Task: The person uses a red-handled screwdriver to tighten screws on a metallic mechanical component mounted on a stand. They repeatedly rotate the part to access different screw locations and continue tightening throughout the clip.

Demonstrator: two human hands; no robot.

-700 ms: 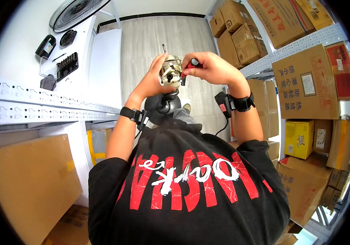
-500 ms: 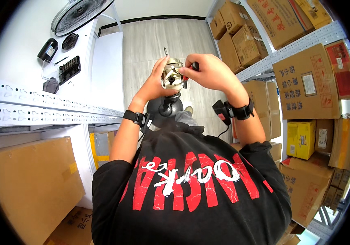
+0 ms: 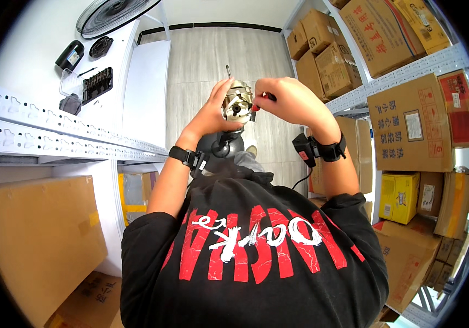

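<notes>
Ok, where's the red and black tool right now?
In the head view's upper middle, the red and black tool is in the right hand, just right of the metal part in the left hand.

The left hand (image 3: 212, 113) is cupped, the right hand (image 3: 284, 98) curled inward.

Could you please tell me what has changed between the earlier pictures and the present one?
The right hand has turned slightly, swinging the red-and-black tool handle downward in view and covering more of it. Nothing was taken up or let go. The left hand still grips the round, silvery metal housing; the black rectangular bit case stays on the white table.
</notes>
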